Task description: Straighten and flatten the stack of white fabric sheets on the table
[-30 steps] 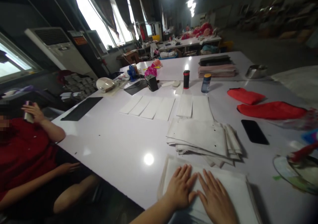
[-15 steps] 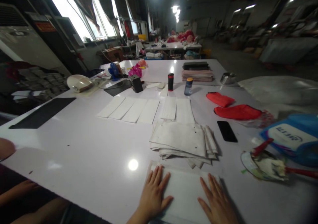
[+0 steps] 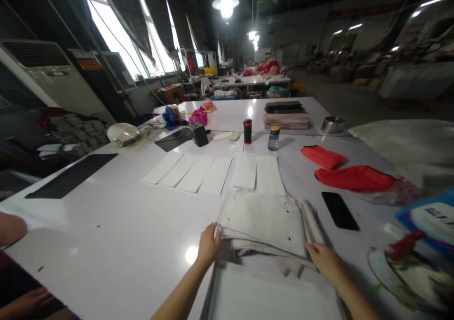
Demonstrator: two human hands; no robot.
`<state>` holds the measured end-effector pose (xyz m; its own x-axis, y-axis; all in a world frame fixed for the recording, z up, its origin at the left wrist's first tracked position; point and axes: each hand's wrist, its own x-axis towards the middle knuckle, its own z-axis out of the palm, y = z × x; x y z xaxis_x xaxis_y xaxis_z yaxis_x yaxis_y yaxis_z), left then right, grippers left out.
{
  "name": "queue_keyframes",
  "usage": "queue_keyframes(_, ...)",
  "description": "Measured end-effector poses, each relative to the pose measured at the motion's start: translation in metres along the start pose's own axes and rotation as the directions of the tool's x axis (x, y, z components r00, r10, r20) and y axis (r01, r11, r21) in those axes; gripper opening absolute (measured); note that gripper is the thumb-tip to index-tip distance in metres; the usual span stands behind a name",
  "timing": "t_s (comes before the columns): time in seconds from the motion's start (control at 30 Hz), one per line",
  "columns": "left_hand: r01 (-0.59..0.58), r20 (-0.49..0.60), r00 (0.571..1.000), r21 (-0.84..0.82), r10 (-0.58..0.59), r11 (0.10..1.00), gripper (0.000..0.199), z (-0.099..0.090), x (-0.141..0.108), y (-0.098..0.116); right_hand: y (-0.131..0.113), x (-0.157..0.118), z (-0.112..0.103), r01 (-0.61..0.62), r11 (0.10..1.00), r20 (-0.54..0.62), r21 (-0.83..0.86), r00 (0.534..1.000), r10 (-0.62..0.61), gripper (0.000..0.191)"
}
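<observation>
A stack of off-white fabric panels [image 3: 260, 216] with a few small dark holes or spots lies in front of me. My left hand [image 3: 209, 242] pinches the left near edge of its upper panel. At the right near corner, my right hand [image 3: 324, 258] is closed on the same panel, fingertips partly hidden. The panel's near edge looks slightly raised off the layers below. Nearer to me, under my forearms, rests a smooth white sheet [image 3: 273, 291] on a pile. Beyond the stack are several white strips [image 3: 214, 174] laid side by side.
To the right lie a black phone [image 3: 340, 210], red cloth sleeves [image 3: 354, 178], a blue bag [image 3: 432, 220] and a red-handled tool on a dish [image 3: 404, 268]. Two bottles [image 3: 273, 138] stand farther back. Another person's arm [image 3: 26, 303] shows at lower left.
Both hands have moved forward from lying flat on the smooth white sheet to the fabric stack, and now grip its upper panel at both sides. The camera view has tilted up slightly.
</observation>
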<state>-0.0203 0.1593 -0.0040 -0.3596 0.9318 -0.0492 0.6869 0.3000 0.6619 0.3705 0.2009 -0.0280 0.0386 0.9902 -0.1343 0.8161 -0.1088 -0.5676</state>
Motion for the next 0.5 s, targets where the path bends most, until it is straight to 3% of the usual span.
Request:
queue_keyframes(0.1, 0.119, -0.017, 0.993, -0.062, -0.121, 0.991, 0.035, 0.005, 0.042, -0.001, 0.0, 0.012, 0.009, -0.033, 0.998, 0.027, 0.045, 0.999, 0.031, 0.037)
queue_keyframes(0.23, 0.237, 0.008, 0.97, -0.214, -0.241, 0.948, 0.024, 0.007, 0.062, 0.001, -0.011, 0.006, 0.0, -0.024, 0.985, 0.026, 0.173, 0.999, 0.019, 0.04)
queue_keyframes(0.37, 0.354, 0.129, 0.935, -0.391, -0.33, 0.85, 0.032, -0.005, 0.06, 0.01, -0.029, -0.013, -0.03, 0.024, 0.956, -0.049, 0.293, 0.999, -0.01, 0.044)
queue_keyframes(0.5, 0.409, 0.309, 0.909, -0.534, -0.28, 0.739, 0.053, -0.041, 0.027, 0.021, -0.034, -0.053, -0.072, 0.086, 0.933, -0.116, 0.349, 0.992, -0.048, 0.04)
